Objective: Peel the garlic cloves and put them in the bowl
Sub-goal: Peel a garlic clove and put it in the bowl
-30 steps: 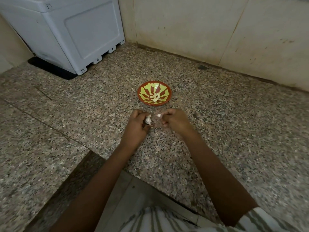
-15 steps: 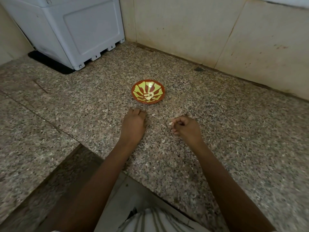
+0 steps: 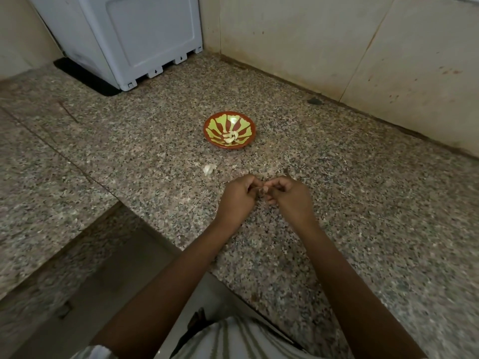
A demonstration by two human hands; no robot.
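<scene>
Garlic clove (image 3: pixel 262 192) first: I can make it out only as a small, blurred scrap between the two sets of fingertips. It is mostly hidden, so I cannot tell how much skin is on it. My left hand (image 3: pixel 237 196) and right hand (image 3: pixel 290 196) meet just above the counter (image 3: pixel 363 203), fingers curled, both pinching the clove from opposite sides.

I judge this to be the peeling step. To do it well I would steady the clove with the left hand and catch the skin at one end with a right-hand nail. I would then strip the skin along the length rather than across, turning the clove as it comes free. I would keep the work low over the counter so the papery bits fall there and not into the bowl.

Beyond the hands and a little to the left, a white garlic piece (image 3: pixel 209 169) lies near them on the stone. Farther out, the bowl (image 3: pixel 243 125) sits well apart from the hands, with a few peeled cloves (image 3: pixel 230 137) at its bottom. A white cabinet (image 3: pixel 145 35) stands in the far left corner.
</scene>
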